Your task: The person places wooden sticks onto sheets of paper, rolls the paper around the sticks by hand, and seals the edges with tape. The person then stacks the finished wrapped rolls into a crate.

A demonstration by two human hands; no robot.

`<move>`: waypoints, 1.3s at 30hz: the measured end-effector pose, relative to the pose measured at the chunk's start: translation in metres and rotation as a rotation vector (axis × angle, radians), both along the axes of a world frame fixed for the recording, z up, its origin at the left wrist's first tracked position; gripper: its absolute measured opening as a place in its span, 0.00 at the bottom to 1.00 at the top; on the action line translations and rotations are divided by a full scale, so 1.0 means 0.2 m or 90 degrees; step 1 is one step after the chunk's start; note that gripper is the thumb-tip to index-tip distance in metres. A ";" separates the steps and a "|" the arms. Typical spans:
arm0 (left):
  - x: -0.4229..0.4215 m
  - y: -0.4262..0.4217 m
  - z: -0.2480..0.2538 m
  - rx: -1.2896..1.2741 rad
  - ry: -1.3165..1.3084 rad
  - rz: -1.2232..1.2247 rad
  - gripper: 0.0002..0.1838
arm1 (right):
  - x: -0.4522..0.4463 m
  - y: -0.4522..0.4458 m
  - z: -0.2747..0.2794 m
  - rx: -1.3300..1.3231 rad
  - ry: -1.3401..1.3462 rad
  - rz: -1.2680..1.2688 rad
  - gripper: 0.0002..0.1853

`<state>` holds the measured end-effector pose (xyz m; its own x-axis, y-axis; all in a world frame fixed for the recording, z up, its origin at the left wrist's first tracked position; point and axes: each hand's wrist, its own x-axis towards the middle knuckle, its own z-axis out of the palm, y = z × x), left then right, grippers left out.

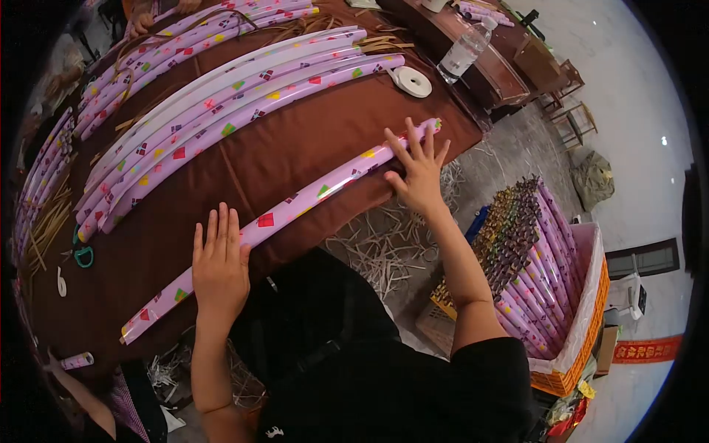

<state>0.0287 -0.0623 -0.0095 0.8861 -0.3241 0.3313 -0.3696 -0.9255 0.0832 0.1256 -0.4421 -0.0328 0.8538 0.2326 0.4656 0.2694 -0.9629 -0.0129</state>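
A long pink-purple tube [323,190], wrapped in glossy paper with coloured squares, lies slantwise along the near edge of the brown-covered table [288,140]. Flat across it toward its left end rests my left hand [220,267], fingers stretched out and together. My right hand [419,168] is spread over the tube near its far right end. Neither hand is wrapped round the tube. Beyond it, several similar long tubes [221,122] lie side by side. A roll of white tape [412,82] sits by their right ends.
To the right, an orange crate [587,325] with a white liner holds many finished-looking tubes. A water bottle [467,50] stands at the back. Green-handled scissors [83,256] lie at left. Paper strips [384,251] litter the floor. Other people's hands [140,21] show at the top left.
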 end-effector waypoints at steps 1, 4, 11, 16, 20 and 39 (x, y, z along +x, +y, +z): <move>0.00 0.00 0.00 0.000 0.004 0.002 0.26 | 0.03 -0.08 -0.02 0.004 -0.023 -0.022 0.37; 0.00 0.00 0.00 -0.001 0.008 0.003 0.26 | 0.10 -0.28 -0.07 0.045 -0.015 -0.118 0.32; -0.01 0.00 0.00 -0.020 0.021 0.001 0.26 | 0.20 -0.47 -0.14 0.095 0.054 -0.236 0.31; -0.01 0.00 0.01 -0.031 0.027 0.002 0.25 | 0.13 -0.19 -0.06 0.214 -0.088 -0.173 0.35; 0.01 0.00 0.01 -0.030 0.018 -0.006 0.25 | -0.13 0.38 0.11 0.050 0.004 0.129 0.41; 0.04 0.01 0.02 -0.003 0.013 -0.005 0.25 | -0.07 0.03 0.06 -0.067 0.037 0.093 0.40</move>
<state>0.0358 -0.0594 -0.0060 0.8898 -0.3298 0.3153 -0.3755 -0.9218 0.0957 0.1123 -0.4357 -0.0214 0.8319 0.4013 0.3833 0.4085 -0.9103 0.0667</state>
